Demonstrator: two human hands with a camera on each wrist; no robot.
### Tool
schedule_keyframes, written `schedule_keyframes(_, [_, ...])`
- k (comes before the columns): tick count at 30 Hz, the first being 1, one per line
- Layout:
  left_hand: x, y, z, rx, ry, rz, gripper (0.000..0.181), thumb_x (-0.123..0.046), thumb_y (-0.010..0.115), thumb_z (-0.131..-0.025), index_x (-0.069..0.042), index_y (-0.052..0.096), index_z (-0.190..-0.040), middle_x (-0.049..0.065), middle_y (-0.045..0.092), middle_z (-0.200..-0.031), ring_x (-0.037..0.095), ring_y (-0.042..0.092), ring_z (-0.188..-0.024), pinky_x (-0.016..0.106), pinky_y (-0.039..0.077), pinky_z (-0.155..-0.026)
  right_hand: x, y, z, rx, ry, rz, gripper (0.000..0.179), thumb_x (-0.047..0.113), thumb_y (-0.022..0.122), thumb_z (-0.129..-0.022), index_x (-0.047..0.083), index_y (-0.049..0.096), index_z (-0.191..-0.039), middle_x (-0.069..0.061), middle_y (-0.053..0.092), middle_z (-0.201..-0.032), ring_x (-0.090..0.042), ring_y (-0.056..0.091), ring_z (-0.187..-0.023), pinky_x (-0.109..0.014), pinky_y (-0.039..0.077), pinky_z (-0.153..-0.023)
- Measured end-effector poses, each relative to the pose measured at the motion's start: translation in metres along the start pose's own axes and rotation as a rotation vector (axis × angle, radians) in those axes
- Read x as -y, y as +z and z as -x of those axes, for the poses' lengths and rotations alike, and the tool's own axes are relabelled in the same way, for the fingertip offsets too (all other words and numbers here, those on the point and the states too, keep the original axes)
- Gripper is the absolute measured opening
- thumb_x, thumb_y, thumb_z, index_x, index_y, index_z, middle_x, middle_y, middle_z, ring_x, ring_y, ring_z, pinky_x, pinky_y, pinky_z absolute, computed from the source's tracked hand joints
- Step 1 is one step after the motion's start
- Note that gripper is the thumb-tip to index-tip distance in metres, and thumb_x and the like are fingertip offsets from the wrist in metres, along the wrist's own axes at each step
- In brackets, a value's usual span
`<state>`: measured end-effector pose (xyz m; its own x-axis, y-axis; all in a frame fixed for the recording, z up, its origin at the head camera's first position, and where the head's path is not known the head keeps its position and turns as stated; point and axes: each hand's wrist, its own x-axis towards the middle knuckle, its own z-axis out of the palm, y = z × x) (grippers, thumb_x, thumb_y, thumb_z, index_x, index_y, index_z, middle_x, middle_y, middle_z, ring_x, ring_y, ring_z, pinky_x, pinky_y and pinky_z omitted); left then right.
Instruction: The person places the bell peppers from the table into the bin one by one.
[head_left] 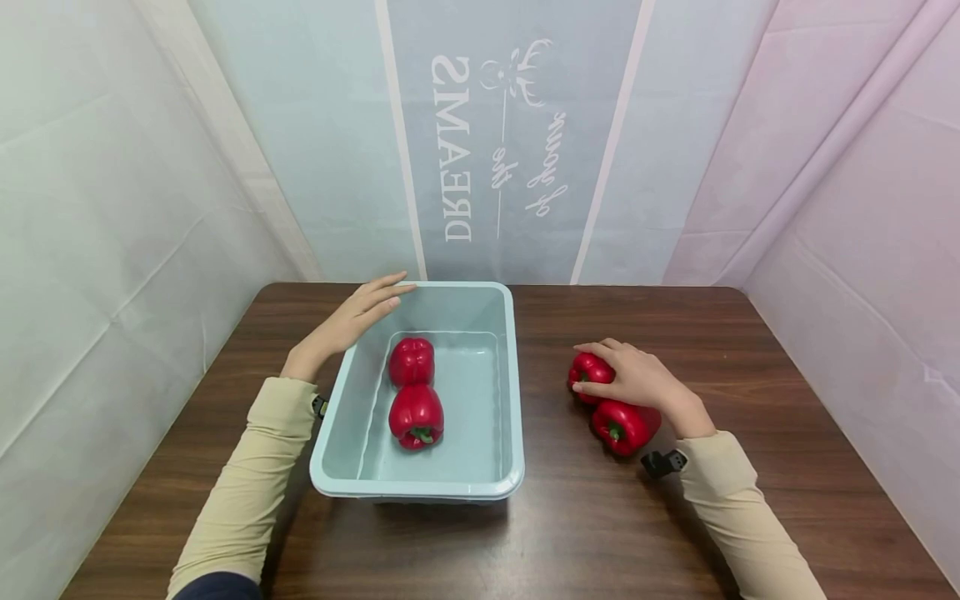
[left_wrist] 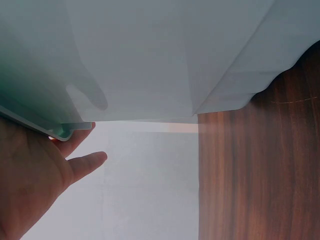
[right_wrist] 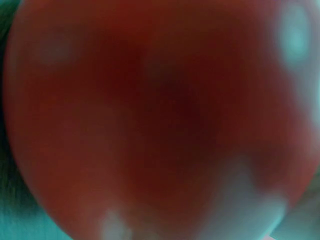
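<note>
My left hand (head_left: 348,321) rests at the left rim of a light blue plastic tub (head_left: 517,417), fingers straight and reaching over its far left corner. From below, the left wrist view shows this hand (left_wrist: 30,175) against the rim. Inside the tub lie two red bell peppers, one farther back (head_left: 412,361) and one nearer (head_left: 416,417) with its green stem facing me. Right of the tub, my right hand (head_left: 637,379) grips a red bell pepper (head_left: 588,372) between thumb and fingers. Another red bell pepper (head_left: 622,427) sits just under that wrist; a blurred red pepper (right_wrist: 150,120) fills the right wrist view.
The tub stands on a dark brown wooden table (head_left: 555,533). A printed cloth (head_left: 525,167) hangs behind the table's far edge, and pale cloth walls (head_left: 862,208) flank both sides.
</note>
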<state>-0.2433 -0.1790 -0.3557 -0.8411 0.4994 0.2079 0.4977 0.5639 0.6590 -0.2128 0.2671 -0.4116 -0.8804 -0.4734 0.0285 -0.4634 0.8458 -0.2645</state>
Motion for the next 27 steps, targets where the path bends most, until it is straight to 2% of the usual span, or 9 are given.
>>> schedule_keyframes(5, [-0.027,-0.006,0.007,0.012,-0.006,0.005,0.040,-0.016,0.038,-0.099,-0.005,0.044,-0.138,0.017,0.026,-0.149,0.037,0.018,-0.138,0.059,0.015,-0.107,0.001,0.001,0.000,-0.004,-0.003,-0.006,0.070,0.061,0.064,-0.075,0.021,0.051,-0.131,-0.007,0.056,-0.112,-0.028,0.056,-0.100,-0.048,0.052,-0.071])
schedule_keyframes(16, [-0.028,-0.006,0.007,0.006,0.004,-0.001,0.041,-0.016,0.038,-0.100,-0.002,0.044,-0.137,0.019,0.027,-0.149,0.039,0.018,-0.137,0.060,0.014,-0.106,-0.001,0.001,0.000,-0.032,-0.027,-0.026,0.066,0.056,0.067,-0.076,0.020,0.054,-0.129,-0.005,0.057,-0.111,-0.027,0.056,-0.099,-0.047,0.052,-0.072])
schedule_keyframes(21, [-0.025,-0.006,0.006,0.002,0.002,0.002,0.040,-0.015,0.038,-0.100,-0.002,0.044,-0.137,0.019,0.028,-0.148,0.038,0.019,-0.137,0.059,0.014,-0.107,-0.001,0.000,0.000,-0.035,-0.029,-0.022,0.065,0.055,0.068,-0.076,0.020,0.054,-0.128,-0.005,0.057,-0.110,-0.027,0.056,-0.099,-0.047,0.052,-0.073])
schedule_keyframes(27, [0.005,0.000,0.000,-0.009,0.005,0.008,0.040,-0.019,0.038,-0.100,-0.012,0.045,-0.139,0.011,0.027,-0.150,0.032,0.017,-0.139,0.058,0.014,-0.107,-0.001,-0.001,-0.001,-0.045,-0.035,-0.018,0.063,0.052,0.068,-0.077,0.020,0.054,-0.129,-0.006,0.056,-0.114,-0.027,0.055,-0.101,-0.049,0.051,-0.074])
